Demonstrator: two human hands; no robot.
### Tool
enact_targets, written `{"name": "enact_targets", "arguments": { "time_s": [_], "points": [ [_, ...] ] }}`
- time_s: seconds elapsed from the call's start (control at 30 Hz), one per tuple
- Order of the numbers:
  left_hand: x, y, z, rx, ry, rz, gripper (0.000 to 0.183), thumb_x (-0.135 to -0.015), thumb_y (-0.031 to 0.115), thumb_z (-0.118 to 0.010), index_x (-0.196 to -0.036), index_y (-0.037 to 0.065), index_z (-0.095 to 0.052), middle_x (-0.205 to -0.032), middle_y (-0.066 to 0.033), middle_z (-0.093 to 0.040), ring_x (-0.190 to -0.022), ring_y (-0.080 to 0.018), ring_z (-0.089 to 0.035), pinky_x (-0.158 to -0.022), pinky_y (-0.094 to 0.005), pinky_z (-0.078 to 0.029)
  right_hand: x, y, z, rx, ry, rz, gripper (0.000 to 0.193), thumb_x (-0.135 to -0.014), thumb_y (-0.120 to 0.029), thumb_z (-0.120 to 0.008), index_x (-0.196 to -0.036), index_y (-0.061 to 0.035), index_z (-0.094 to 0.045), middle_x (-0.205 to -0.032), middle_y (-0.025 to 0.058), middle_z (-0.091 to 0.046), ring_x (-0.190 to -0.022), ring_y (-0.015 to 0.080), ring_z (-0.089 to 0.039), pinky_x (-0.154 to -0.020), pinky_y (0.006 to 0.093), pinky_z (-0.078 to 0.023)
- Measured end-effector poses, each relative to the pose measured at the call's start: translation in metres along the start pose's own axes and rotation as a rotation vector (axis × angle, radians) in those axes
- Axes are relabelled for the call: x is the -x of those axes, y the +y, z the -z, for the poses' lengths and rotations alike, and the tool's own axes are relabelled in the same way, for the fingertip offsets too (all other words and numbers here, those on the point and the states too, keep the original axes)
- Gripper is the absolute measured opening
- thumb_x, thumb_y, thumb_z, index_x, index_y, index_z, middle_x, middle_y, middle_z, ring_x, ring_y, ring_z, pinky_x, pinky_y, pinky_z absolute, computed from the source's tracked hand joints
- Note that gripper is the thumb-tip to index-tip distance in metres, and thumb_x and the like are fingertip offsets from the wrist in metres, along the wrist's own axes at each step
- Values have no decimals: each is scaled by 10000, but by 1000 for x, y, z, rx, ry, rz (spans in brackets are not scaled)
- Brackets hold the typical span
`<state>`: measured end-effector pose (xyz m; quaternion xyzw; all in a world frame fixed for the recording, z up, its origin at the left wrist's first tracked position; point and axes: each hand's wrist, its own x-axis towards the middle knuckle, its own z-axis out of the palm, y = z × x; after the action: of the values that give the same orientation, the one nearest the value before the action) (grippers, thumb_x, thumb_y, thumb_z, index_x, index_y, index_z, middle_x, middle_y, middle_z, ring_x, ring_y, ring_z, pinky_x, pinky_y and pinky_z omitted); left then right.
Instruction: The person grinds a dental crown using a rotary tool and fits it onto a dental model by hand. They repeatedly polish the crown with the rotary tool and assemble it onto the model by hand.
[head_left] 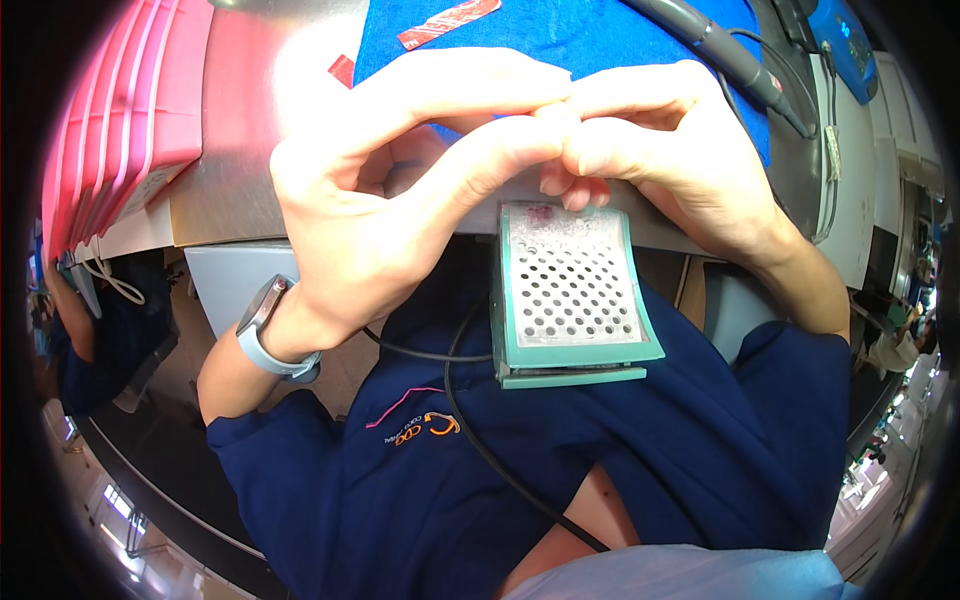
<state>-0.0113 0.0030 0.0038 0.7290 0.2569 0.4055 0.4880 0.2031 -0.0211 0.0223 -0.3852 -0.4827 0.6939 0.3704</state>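
Observation:
My left hand [375, 200], with a watch [264, 307] on its wrist, and my right hand [690, 150] meet fingertip to fingertip. Thumb and index finger of each are pinched together. Whatever they hold, if anything, is hidden or too small to make out. Just below the fingertips stands a green-framed box with a perforated metal plate [575, 290], dusty along its far edge and marked with a dark red smudge. Behind the hands a blue towel [590, 40] covers part of the metal worktop.
Red printed strips [450, 22] lie at the towel's left. A dark tube-shaped tool [715, 50] crosses the towel's right side, with a cable beside it. A blue device [845, 50] stands at the far right. Pink ribbed containers [130, 130] are on the left. A black cable [480, 440] crosses my lap.

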Motion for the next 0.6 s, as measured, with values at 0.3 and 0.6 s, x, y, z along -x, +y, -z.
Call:
{"name": "enact_targets", "arguments": {
  "time_s": [0.3,0.6],
  "points": [
    [0,-2,-1,10,10,-35,244,-898,11,-621,-1130,-62,-638,-1100,-159,-667,-1011,-211,-633,-922,-319,-479,1,0,-1,3,27,2,206,-866,-57,-647,-1013,87,-664,-807,159,-682,-677,162,-636,-656,263,-523],
    [-2,0,-2,-2,10,-11,258,-906,11,-612,-1154,-56,-629,-1117,-155,-661,-977,-175,-628,-859,-279,-489,1,1,1,-27,24,3,241,-890,-76,-631,-1072,82,-645,-806,150,-670,-697,158,-629,-664,257,-521]
  ]
}}
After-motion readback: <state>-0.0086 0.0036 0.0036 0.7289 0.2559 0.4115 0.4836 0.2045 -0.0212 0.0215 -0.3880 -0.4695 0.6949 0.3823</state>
